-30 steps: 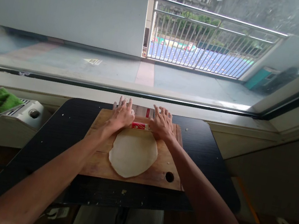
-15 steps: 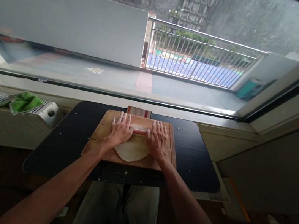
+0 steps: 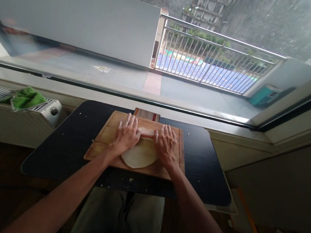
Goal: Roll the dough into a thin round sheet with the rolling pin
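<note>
A flattened round of pale dough [image 3: 140, 155] lies on a wooden cutting board [image 3: 103, 133]. Across its far part runs a rolling pin [image 3: 147, 132], of which only the reddish middle shows. My left hand [image 3: 127, 132] presses on the pin's left end, fingers stretched forward and thumb along the near side. The right end is under my right hand [image 3: 166, 141], held the same way. Both hands look dusted with flour, and they hide the pin's ends and part of the dough's sides.
The board rests on a small dark table [image 3: 60, 144] with scattered crumbs. Behind the board is a flat box-like item [image 3: 147, 114]. A green cloth [image 3: 27, 99] lies on a white radiator [image 3: 1, 119] at left. A large window [image 3: 120, 74] stands beyond the table.
Both hands and the rolling pin have moved slightly away from me, toward the far edge of the dough. The camera view has tilted and shifted a little.
</note>
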Demonstrator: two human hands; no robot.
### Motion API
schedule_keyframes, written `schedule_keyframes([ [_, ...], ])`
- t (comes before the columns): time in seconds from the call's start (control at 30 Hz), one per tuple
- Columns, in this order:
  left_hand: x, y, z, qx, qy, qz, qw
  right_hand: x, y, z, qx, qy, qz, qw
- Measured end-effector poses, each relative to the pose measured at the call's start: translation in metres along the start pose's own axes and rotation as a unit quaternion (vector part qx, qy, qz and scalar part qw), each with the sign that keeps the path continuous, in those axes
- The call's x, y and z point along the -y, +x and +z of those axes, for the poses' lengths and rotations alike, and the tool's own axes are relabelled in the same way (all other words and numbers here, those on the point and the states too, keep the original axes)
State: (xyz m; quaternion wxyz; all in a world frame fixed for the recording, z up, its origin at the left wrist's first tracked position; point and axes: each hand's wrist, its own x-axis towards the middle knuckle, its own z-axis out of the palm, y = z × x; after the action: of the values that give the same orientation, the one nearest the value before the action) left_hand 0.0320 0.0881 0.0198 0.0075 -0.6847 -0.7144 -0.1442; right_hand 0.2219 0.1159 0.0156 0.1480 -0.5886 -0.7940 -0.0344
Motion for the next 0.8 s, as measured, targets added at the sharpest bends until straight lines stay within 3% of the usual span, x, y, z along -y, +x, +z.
schedule_keyframes([
  [0.23, 0.007, 0.064, 0.020, 0.003, -0.030, -0.033, 0.999, -0.003, 0.055, 0.008, 0.054, 0.017, 0.067, 0.996],
  [0.4, 0.012, 0.090, 0.028, -0.004, -0.031, -0.049, 0.998, -0.010, 0.082, 0.010, 0.078, 0.062, 0.079, 0.992],
  [0.6, 0.011, 0.090, 0.026, -0.004, -0.028, -0.055, 0.998, -0.010, 0.084, 0.012, 0.079, 0.052, 0.077, 0.993],
  [0.8, 0.000, 0.061, 0.019, 0.020, -0.009, -0.076, 0.997, -0.010, 0.053, 0.013, 0.033, 0.009, 0.042, 0.999],
])
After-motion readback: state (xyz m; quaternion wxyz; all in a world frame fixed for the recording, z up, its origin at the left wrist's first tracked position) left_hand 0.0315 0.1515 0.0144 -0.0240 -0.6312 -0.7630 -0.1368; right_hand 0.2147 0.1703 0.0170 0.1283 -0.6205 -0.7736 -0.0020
